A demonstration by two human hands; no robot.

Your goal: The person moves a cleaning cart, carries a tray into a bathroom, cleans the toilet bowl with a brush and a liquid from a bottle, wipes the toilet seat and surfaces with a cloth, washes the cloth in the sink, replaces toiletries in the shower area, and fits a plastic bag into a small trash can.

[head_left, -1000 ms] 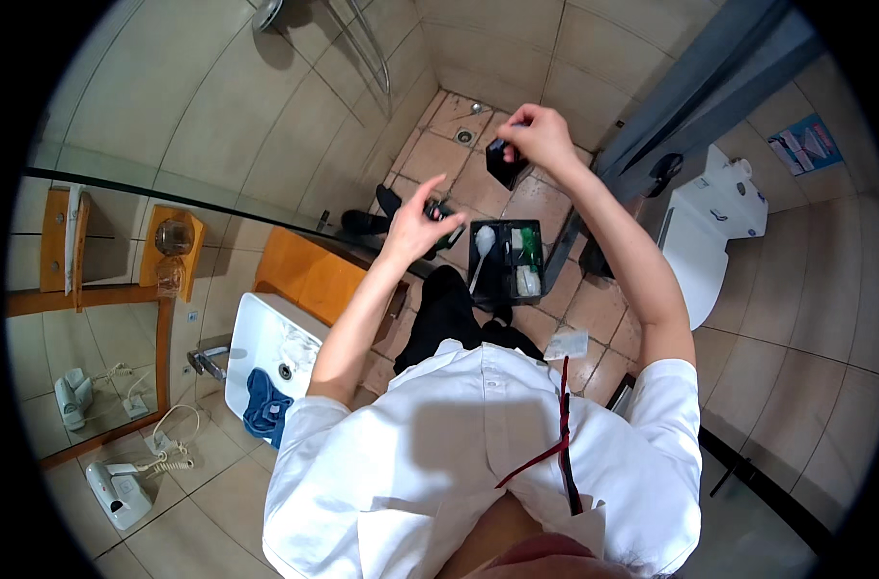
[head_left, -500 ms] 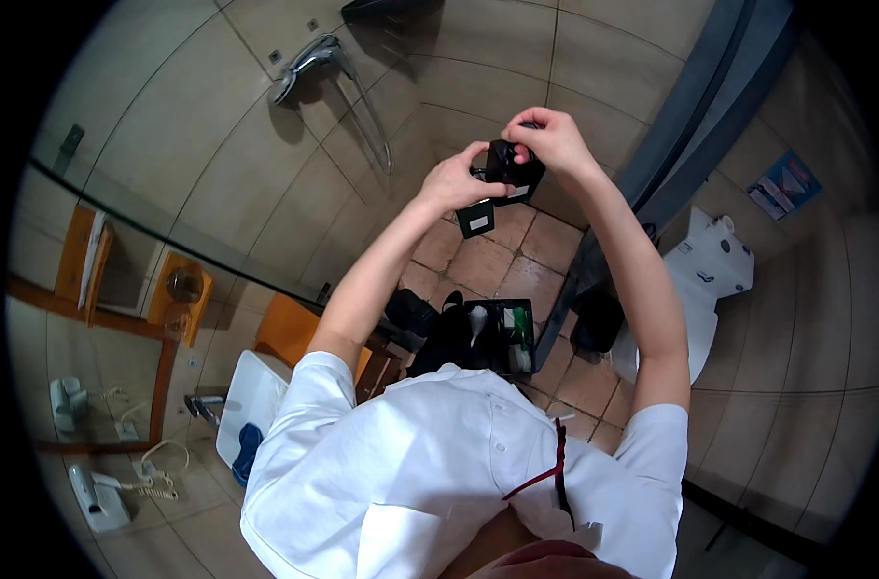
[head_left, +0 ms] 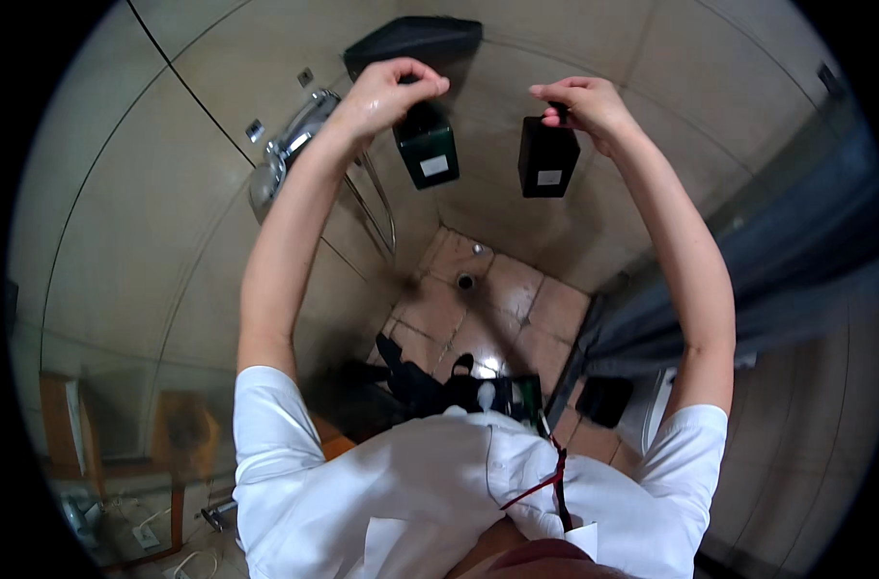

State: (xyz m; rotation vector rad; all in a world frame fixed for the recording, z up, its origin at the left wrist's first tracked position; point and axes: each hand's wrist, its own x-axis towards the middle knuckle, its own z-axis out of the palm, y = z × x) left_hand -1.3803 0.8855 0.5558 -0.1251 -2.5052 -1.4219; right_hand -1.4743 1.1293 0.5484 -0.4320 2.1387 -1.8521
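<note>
My left hand [head_left: 381,98] is closed around the top of a dark green square bottle [head_left: 424,145], which hangs slightly tilted below the fingers. A small pale label shows on its side. On the right, my right hand [head_left: 592,108] grips the top of a black square bottle [head_left: 547,156] that also carries a small pale label. The two bottles are apart, with a gap of wall between them. My fingers hide their upper ends. Just above my left hand is a dark corner shelf [head_left: 415,37].
A chrome shower fitting [head_left: 299,135] with a hose is on the wall beside my left forearm. Below are pinkish floor tiles [head_left: 473,323] with a drain [head_left: 465,281]. A dark carrier [head_left: 526,396] stands by my feet. Right of it is part of a white toilet [head_left: 644,415].
The bottles, close together before, are now apart, one in each hand. Both hands have risen toward the corner shelf, and the view has shifted into the shower corner.
</note>
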